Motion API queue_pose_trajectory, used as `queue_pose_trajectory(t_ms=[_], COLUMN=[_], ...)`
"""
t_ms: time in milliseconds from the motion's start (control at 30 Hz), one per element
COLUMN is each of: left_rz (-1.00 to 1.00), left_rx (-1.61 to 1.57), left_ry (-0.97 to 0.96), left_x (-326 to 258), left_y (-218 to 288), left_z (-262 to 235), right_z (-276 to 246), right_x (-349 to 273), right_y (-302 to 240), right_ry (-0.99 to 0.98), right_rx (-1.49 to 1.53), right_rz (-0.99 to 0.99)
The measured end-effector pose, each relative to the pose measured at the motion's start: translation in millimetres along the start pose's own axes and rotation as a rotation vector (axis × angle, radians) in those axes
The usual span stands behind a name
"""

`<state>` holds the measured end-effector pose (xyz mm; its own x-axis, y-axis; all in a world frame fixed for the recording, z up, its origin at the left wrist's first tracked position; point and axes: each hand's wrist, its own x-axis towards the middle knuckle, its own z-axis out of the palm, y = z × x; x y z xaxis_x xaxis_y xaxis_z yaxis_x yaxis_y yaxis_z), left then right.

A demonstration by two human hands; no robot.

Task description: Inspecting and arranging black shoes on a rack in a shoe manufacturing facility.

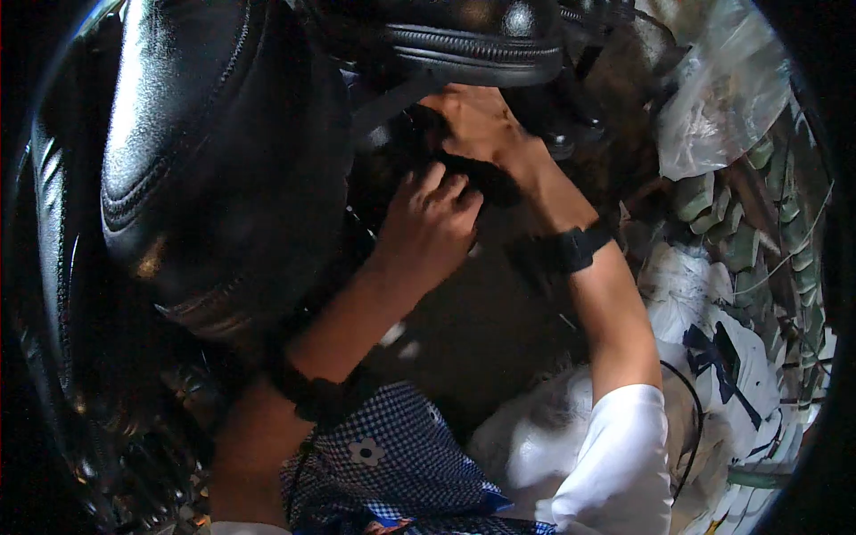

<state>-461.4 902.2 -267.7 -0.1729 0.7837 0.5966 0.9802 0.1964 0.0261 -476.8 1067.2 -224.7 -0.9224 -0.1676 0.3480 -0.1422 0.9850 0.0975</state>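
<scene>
My left hand (430, 221) is closed, its fingers curled at the edge of a dark, soft-looking thing (489, 176) in deep shadow. Just beyond it, my right hand (480, 125) bends inward with its fingers closed and partly hidden behind the dark stuff. What either hand grips cannot be made out. Over my right hand hangs a black leather shoe (473, 55) with a stitched sole edge. A large, glossy black leather shoe (227, 178) fills the space left of my hands.
More black footwear (53, 259) crowds the left rim. At the upper right hangs a clear plastic bag (727, 98), above stacked grey-green pieces (713, 205). White sacks (544, 428) with a dark blue strip (722, 366) lie on the right. Checked, flowered cloth (374, 455) covers my lap.
</scene>
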Motion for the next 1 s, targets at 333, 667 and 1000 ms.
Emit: queue_pose_trajectory(t_ms=[333, 667, 1000], left_rz=[-0.122, -0.158, -0.163], left_rx=[-0.094, -0.114, -0.103], left_ry=[-0.002, -0.241, -0.153], left_x=[12, 14, 6], left_y=[-13, -18, -5], left_z=[11, 14, 14], right_z=[0, 1, 15], right_x=[17, 40, 4], right_y=[7, -10, 55], right_ry=[0.098, -0.124, 0.365], right_rx=[-0.101, -0.019, 0.614], right_rz=[0.034, 0.138, 0.306])
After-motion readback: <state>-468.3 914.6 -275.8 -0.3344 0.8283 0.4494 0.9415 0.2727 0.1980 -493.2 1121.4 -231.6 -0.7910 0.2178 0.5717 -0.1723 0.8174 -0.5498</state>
